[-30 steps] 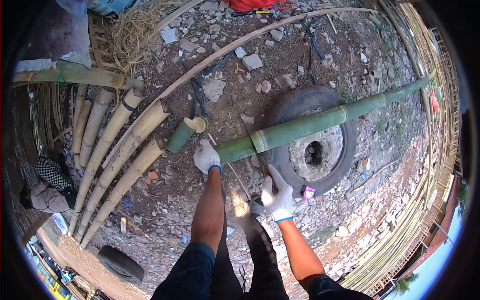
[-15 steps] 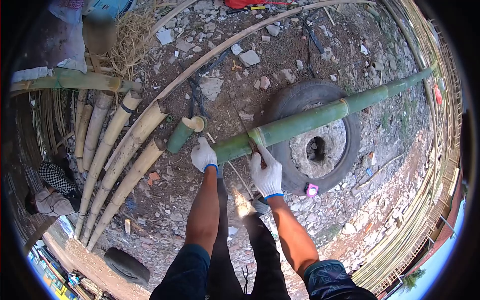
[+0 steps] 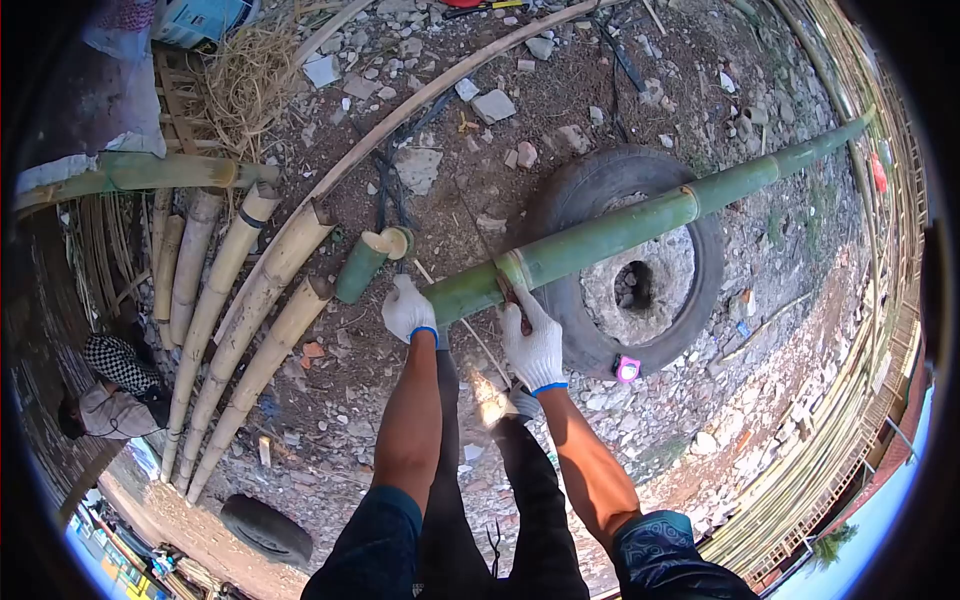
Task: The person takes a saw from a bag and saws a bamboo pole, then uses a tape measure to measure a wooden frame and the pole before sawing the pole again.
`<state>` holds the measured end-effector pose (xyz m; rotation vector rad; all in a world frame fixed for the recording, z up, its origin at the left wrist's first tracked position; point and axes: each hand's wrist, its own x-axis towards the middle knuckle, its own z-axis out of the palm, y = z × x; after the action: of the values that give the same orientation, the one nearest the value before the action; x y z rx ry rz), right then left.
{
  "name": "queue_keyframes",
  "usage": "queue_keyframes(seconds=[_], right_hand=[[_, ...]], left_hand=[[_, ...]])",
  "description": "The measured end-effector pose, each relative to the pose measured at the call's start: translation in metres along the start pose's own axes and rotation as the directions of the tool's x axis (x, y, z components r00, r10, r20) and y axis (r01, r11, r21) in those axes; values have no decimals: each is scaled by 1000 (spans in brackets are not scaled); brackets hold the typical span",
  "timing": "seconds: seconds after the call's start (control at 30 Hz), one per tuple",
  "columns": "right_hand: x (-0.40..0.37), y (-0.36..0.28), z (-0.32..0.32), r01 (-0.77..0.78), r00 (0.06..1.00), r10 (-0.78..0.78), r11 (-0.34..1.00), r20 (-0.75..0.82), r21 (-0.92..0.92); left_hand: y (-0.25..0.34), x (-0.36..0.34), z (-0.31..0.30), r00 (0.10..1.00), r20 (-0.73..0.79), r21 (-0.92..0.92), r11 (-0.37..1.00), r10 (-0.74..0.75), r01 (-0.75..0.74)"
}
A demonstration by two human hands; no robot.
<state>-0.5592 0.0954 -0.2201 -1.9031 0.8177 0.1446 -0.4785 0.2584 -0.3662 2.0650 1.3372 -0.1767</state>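
Across the worn black rubber tyre (image 3: 707,290) lies the long green bamboo pole (image 3: 640,225), a short green bamboo offcut (image 3: 362,266) just past its cut end. White-gloved left hand (image 3: 410,310) wraps its fingers round that end; white-gloved right hand (image 3: 533,345), down by the tyre a second ago, now grips a slim dark tool (image 3: 515,300) at the pole's node ring.

The gloved left hand (image 3: 410,310) clasps the cut end of a green bamboo pole (image 3: 640,222) lying across a tyre (image 3: 712,285); the gloved right hand (image 3: 532,345) grips a brown-handled blade (image 3: 512,298) against the pole's node; a short green offcut (image 3: 362,265) lies just beside; pale bamboo poles (image 3: 255,300) lie farther left.
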Motion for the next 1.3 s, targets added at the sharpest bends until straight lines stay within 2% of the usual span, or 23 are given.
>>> queue_keyframes(seconds=[0.03,0.17,0.2,0.23,0.27,0.3,0.37,0.47,0.53,0.57,0.6,0.63,0.67,0.77,0.87,0.9,0.97,1.0,1.07,1.1,1.13,1.2,1.3], right_hand=[[-6,-19,-9,-103,994,98,990,50,92],[-114,6,-61,44,997,-36,992,-72,114],[-102,-14,-64,-119,993,120,978,1,170],[-90,14,-57,-62,997,69,986,45,-152],[-48,13,-32,55,998,-55,998,-14,-18],[-7,5,-13,-8,1000,8,999,7,40],[25,20,22,115,992,-118,992,-39,-59],[-32,-2,-18,-97,995,96,991,19,95],[-114,16,-60,-30,998,26,997,-54,-68],[-145,70,-57,-331,894,447,624,24,708],[-135,55,-60,-230,966,255,927,-50,296],[-113,33,-57,-43,999,39,982,-26,-186],[-75,37,-34,194,976,-195,981,-95,-20],[16,18,10,60,997,-58,997,44,-56],[-43,17,-18,-45,999,45,999,4,23],[-84,45,-32,132,986,-128,991,-103,32],[-136,35,-84,-427,894,437,898,99,-110],[-134,35,-85,-425,894,437,897,99,-123],[-104,37,-56,-41,998,48,990,47,-135],[-77,70,-21,145,986,-143,989,-85,15],[-44,36,-14,-37,999,37,999,-3,8],[6,40,16,180,982,-178,983,-60,25],[-43,38,-9,17,998,-15,999,-64,36]], left_hand=[[3,8,0,1000,-11,-6,1000,24,-24],[-1,9,2,999,35,72,997,-5,3],[0,7,-1,999,44,88,996,2,-6],[2,7,0,998,53,99,995,18,-23],[-1,3,3,998,59,103,994,17,-23],[-13,-4,-5,998,53,86,996,26,-31],[5,12,5,997,13,3,997,73,-73],[-3,12,6,999,-16,93,995,38,-36],[-8,11,5,999,13,53,998,43,-43],[-6,8,2,998,21,31,998,51,-51],[-7,7,1,995,18,76,993,93,-94],[0,11,3,995,17,66,993,98,-99],[4,11,8,997,10,51,996,77,-77],[0,15,5,999,17,79,996,41,-42],[-9,14,7,1000,-2,71,997,25,-25],[1,20,11,999,-12,47,998,31,-31],[-4,8,2,1000,23,85,996,10,-12],[4,-2,-6,998,57,31,999,16,-18],[-1,10,4,998,16,38,998,56,-57],[-10,9,7,998,-9,79,995,69,-68],[-12,9,3,996,25,78,993,82,-84],[-6,11,3,998,38,39,997,60,-61],[-1,7,-4,998,50,4,999,48,-49]])
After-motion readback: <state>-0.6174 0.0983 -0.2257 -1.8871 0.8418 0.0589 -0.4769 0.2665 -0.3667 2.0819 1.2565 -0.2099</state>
